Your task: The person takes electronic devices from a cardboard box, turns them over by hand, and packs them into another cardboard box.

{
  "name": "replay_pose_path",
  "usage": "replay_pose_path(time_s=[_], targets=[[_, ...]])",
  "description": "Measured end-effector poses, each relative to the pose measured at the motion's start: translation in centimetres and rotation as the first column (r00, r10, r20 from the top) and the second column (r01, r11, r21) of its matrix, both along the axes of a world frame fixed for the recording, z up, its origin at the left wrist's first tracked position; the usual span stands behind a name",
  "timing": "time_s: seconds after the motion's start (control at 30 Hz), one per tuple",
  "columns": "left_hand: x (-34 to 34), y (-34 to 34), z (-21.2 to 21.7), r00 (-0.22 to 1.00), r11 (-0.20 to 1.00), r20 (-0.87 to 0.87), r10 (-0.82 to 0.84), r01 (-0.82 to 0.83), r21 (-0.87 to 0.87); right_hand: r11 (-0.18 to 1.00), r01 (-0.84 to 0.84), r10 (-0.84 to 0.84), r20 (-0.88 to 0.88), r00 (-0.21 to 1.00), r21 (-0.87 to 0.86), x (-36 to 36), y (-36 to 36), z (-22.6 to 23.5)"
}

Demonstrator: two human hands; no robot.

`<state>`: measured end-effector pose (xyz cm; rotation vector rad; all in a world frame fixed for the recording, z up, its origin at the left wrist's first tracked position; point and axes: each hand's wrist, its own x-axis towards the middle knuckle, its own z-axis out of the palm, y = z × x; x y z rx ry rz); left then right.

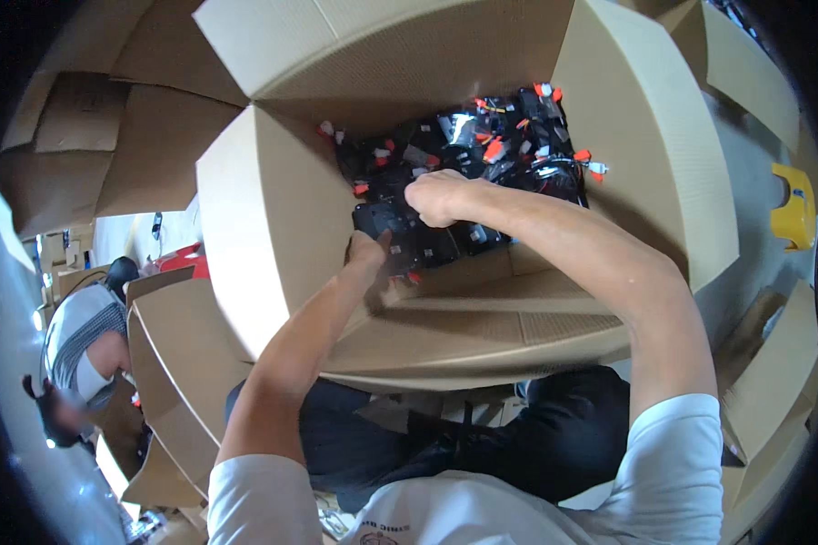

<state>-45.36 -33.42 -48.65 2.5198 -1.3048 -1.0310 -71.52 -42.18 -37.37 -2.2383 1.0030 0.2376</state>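
Note:
A large open cardboard box [309, 209] stands in front of me. Inside it lie several black plastic modules [427, 136] with cables and red and white connectors [493, 150]. At the near left of the pile, my left hand [369, 252] grips the edge of a flat black module [377, 218], thumb on top. My right hand [441, 196] is just right of that module, fingers curled closed over the pile. Whatever its fingers hold is hidden beneath them.
Another open cardboard box [177, 363] stands close on my left, with a person [86, 336] bent beside it. More cardboard [154, 136] fills the upper left. On the right are a yellow plastic stool [793, 207] and further cardboard flaps [773, 381].

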Motion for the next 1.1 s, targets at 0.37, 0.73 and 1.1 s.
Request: replay_pose_path(time_s=[0.37, 0.73, 1.1], targets=[[-4.6, 3.7, -6.0, 0.111, 0.385, 0.454, -0.884, 0.723, 0.573, 0.989, -0.098, 0.098, 0.009, 0.995, 0.110, -2.7, 0.8, -4.9], [2.4, 0.7, -10.3, 0.265, 0.554, 0.549, -0.793, 0.688, 0.469, 0.894, -0.225, 0.291, -0.121, 0.949, 0.387, -5.2, 9.1, -15.9], [-9.2, -1.2, 27.3, 0.310, 0.274, 0.194, -0.931, 0.942, -0.194, 0.836, -0.258, 0.487, -0.439, 0.755, 0.483, -18.9, 11.7, -22.3]])
